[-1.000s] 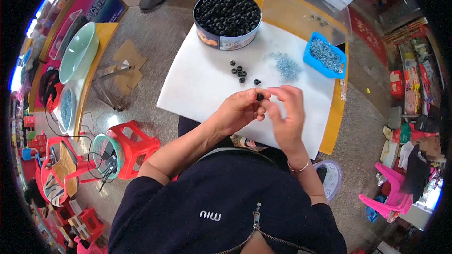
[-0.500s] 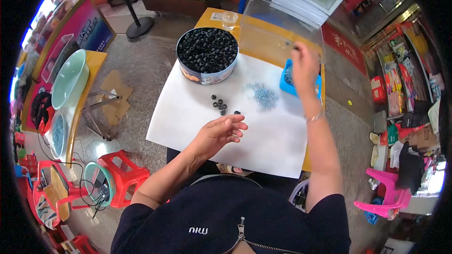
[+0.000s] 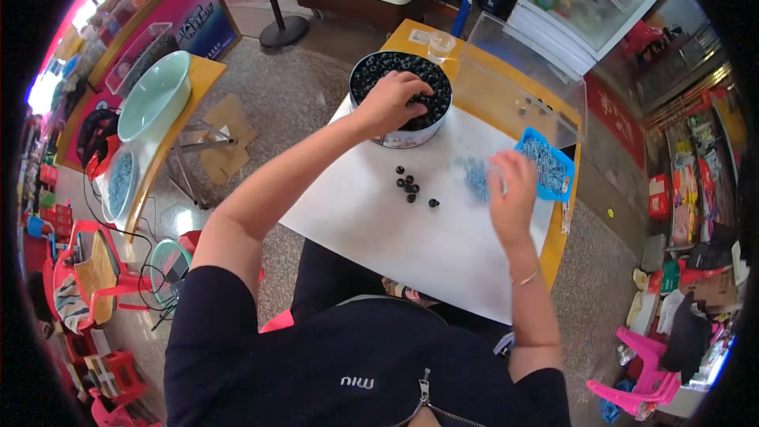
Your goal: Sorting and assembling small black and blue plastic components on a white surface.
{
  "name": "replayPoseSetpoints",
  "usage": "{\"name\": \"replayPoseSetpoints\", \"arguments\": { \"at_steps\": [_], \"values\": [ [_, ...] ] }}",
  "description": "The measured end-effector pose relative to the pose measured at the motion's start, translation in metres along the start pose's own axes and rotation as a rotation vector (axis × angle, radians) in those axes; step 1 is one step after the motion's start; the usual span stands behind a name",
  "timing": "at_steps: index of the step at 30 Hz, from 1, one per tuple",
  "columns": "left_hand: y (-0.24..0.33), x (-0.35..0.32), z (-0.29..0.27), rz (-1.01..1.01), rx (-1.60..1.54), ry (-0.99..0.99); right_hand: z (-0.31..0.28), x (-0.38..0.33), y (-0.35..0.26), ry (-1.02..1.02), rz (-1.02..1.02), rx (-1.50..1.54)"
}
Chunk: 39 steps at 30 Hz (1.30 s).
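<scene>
Over black beads [image 3: 395, 62], the left hand [image 3: 390, 103] curls (grip unclear), the right hand [image 3: 512, 193] unclenched.

1. Yellow table [image 3: 402, 37], white sheet [image 3: 395, 245] over it.
2. 12 o'clock: clear cup [image 3: 440, 47].
3. 11: round tin [image 3: 411, 140].
4. 1: clear box [image 3: 545, 95].
5. 3: blue tray [image 3: 553, 196].
6. Centre: black beads [image 3: 408, 183], pale-blue heap [image 3: 474, 179].

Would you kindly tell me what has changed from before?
The left hand, which held a black bead a second ago, has moved forward into the tin of black beads. The right hand reached out over the blue tray with something dark, then came back near the loose blue beads; no dark piece shows in it now. The tin, tray and loose black beads stayed put.
</scene>
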<state>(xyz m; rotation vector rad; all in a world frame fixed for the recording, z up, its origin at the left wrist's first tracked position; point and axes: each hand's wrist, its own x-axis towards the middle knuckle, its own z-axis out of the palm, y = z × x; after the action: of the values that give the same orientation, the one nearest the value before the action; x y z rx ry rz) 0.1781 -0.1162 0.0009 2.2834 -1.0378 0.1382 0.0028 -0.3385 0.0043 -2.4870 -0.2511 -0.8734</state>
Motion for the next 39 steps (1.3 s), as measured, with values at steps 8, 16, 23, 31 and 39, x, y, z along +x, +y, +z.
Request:
{"name": "replayPoseSetpoints", "arguments": {
  "at_steps": [8,16,23,31,39],
  "values": [
    [-0.021,0.027,0.016,-0.027,0.312,-0.212,0.004,-0.069,-0.033,-0.068,0.249,0.178],
    [-0.015,0.025,0.019,-0.106,0.360,-0.245,0.007,-0.088,-0.033,-0.066,0.328,0.199],
    [-0.028,0.029,0.021,-0.079,0.206,-0.165,0.005,-0.092,-0.033,-0.061,0.346,0.208],
    [-0.037,0.035,0.017,-0.118,-0.041,-0.003,-0.001,-0.096,-0.032,-0.048,0.385,0.205],
    [-0.038,0.034,0.009,-0.158,-0.154,0.232,-0.002,-0.097,-0.036,-0.050,0.390,0.220]
  ]
}}
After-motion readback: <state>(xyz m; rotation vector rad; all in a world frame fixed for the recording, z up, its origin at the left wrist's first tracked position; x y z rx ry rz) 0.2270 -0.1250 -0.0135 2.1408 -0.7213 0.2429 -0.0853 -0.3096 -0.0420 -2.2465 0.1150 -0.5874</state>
